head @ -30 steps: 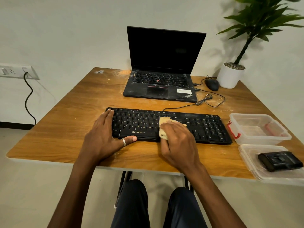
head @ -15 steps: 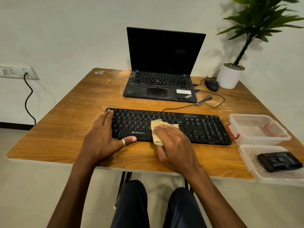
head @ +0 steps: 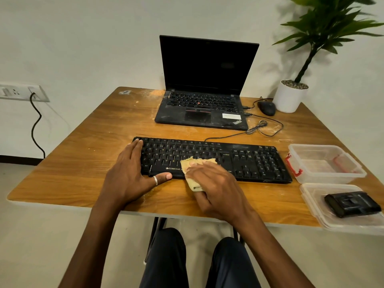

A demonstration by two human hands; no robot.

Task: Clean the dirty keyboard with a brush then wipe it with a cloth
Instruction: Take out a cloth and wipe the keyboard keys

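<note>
Low in the centre of the frame, the right hand (head: 216, 183) grasped a crumpled yellow cloth (head: 190, 170), fingers bent over it and pressing it onto the keys near the middle of the black keyboard (head: 249, 161). The thumb seemed tucked under the cloth's near edge, though that was partly hidden. The left hand (head: 133, 173) lay flat and released, fingers straight across the keyboard's left end, thumb along its front edge. The keyboard lay across the middle of the wooden table (head: 83, 163), faint pale specks on its right half. Beyond it, upper centre, stood an open laptop (head: 207, 80).
</note>
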